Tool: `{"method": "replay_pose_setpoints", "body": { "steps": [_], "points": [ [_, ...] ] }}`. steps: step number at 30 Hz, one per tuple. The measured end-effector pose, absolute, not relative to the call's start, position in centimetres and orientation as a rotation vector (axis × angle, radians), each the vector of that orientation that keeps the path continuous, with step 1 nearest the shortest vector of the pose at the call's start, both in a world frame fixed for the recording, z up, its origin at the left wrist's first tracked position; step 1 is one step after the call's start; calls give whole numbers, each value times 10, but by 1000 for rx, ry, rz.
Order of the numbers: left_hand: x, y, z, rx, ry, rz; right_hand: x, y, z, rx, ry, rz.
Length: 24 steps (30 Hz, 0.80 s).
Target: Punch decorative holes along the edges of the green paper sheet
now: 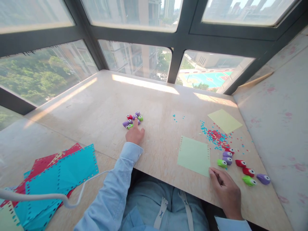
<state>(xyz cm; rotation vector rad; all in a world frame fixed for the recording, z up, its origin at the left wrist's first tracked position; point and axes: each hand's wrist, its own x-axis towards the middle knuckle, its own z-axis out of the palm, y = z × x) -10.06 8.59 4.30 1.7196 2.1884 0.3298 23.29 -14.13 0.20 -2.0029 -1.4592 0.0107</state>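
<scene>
Left hand (135,134) stretches out, index finger touching a tight cluster of small punches (133,119), purple, red and green, mid-tabletop (101,109); it grips nothing. Right hand (225,189) rests flat and loose, fingertips on the corner of a pale green sheet (193,155). Just beside it lie more punches (243,166), and beyond them scattered blue and red confetti (215,136).
</scene>
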Motion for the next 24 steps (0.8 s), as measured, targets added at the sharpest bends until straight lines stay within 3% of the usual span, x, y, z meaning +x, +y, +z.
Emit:
{"method": "replay_pose_setpoints", "body": {
  "steps": [24],
  "points": [
    [-105, 112, 42, 1394, 1885, 590, 231, -142, 4, -1989, -1453, 21]
  ]
}}
